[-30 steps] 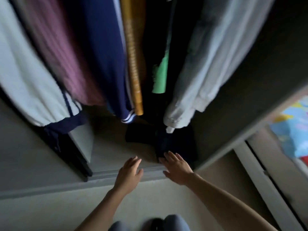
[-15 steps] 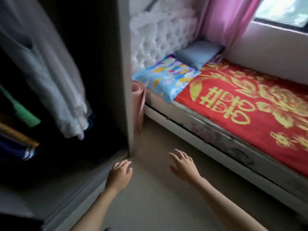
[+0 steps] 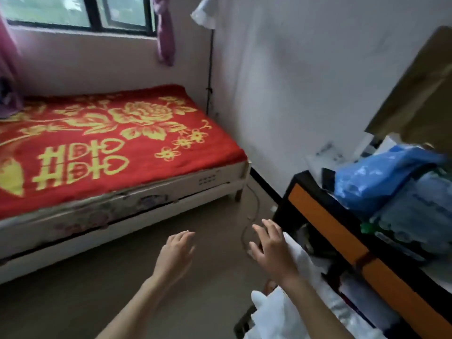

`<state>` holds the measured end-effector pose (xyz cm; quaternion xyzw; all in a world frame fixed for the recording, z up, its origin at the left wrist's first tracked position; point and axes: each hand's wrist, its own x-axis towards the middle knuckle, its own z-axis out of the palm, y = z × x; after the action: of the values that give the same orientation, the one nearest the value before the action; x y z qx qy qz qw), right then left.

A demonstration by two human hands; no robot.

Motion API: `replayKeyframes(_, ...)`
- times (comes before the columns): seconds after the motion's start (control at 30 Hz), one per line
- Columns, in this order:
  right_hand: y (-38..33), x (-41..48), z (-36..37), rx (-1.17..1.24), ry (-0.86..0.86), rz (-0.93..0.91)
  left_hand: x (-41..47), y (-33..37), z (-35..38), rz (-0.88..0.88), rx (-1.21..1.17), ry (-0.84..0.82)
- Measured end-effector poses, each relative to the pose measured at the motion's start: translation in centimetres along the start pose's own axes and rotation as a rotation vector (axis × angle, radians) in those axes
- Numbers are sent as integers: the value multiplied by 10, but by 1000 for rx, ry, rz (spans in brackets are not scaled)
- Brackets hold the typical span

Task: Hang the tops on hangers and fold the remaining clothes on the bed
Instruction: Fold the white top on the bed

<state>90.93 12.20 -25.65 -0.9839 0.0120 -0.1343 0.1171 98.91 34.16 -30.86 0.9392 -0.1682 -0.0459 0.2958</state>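
The bed stands along the window wall, covered by a red blanket with yellow flowers and characters. No loose clothes lie on the part of it I see. My left hand hovers over the floor with fingers straight, holding nothing. My right hand is held out beside it with fingers spread, also empty, just left of a white fabric heap at the lower right. No hangers are in view.
A black and orange shelf unit stands at the right, piled with a blue plastic bag and packages. A floor lamp stands in the corner, and its cable trails across the floor. Pink curtains hang at the window.
My view has swung right, from the open wardrobe across the bed's head end to its foot and the shelf unit. Both hands stayed held out in front, empty.
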Motion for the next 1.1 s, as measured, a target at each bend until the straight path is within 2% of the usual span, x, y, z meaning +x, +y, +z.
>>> replayKeyframes(0.13,8,-44,-49,-73,193,127,20,80,29,363,-2,-148)
replayKeyframes(0.23,18,-76,-74,-155,273,328,15,137,48,591,-132,-153)
replayKeyframes(0.3,28,-103,-86,-158,237,485,2,166,56,762,-163,-121)
replayKeyframes(0.4,33,-150,-95,-205,174,621,-21,191,64,1023,-182,-44)
replayKeyframes(0.5,21,-194,-105,-125,99,785,-52,210,70,1190,-184,-70)
replayKeyframes(0.53,20,-202,-103,-125,91,783,-59,215,72,1203,-154,-144)
replayKeyframes(0.63,5,-219,-96,-286,59,794,-81,215,80,1133,109,-558)
replayKeyframes(0.67,3,-220,-93,-319,66,801,-83,210,84,1145,174,-591)
replayKeyframes(0.8,5,-214,-93,-416,107,828,-83,205,87,1160,130,-538)
replayKeyframes(1.0,-13,-190,-100,-234,114,921,-85,206,81,1006,-161,-500)
replayKeyframes(1.1,-3,-181,-114,-85,310,1004,-80,207,68,902,-211,-602)
